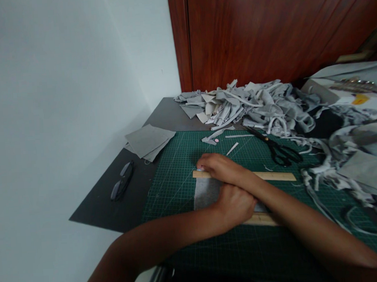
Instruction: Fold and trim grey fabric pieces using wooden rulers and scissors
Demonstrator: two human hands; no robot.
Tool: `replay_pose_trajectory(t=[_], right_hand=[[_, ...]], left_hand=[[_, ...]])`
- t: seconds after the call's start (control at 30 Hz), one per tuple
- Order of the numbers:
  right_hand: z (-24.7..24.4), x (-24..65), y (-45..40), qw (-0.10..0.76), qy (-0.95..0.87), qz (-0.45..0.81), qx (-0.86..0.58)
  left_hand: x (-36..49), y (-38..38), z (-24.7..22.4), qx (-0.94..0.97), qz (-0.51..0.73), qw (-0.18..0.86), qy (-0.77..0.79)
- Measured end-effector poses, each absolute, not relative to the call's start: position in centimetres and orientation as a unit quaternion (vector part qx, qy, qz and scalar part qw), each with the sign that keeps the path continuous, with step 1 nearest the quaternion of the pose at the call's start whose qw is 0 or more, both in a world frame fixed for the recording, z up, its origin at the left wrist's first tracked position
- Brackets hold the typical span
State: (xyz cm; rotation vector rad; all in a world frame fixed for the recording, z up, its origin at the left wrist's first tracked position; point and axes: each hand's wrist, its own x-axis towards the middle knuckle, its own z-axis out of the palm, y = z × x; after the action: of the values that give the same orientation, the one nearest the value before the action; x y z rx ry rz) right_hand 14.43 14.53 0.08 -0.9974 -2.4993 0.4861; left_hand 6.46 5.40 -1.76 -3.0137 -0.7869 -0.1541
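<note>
L hand (237, 204) is curled in on the grey cloth (207, 191), grip hidden so can't tell if it has hold of anything; R hand (216, 165) is nearly closed w/ fingers round a small pale item (200, 169), too small to ID, at the upper wooden ruler's (275, 176) L end. Cloth lies on the green mat (170, 180) btwn that ruler & the lower one (262, 219). From the cloth: blk scissors (273, 148) at 2 o'clock, specs (123, 180) at 9, fabric stack (148, 141) at 10, scrap heap (237, 102) at 12-1.
</note>
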Motion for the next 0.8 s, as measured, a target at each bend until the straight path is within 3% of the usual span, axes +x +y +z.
replay_pose_trajectory(t=[0.47, 0.8], right_hand=[[-0.4, 14.4, 14.8, 0.232, -0.897, 0.190, -0.325], [2.5, 14.7, 13.3, 0.144, -0.909, 0.146, -0.362]], left_hand=[[6.6, 5.4, -1.6, -0.967, -0.043, 0.032, -0.250], [6.5, 5.3, -1.6, -0.965, -0.057, 0.037, -0.254]])
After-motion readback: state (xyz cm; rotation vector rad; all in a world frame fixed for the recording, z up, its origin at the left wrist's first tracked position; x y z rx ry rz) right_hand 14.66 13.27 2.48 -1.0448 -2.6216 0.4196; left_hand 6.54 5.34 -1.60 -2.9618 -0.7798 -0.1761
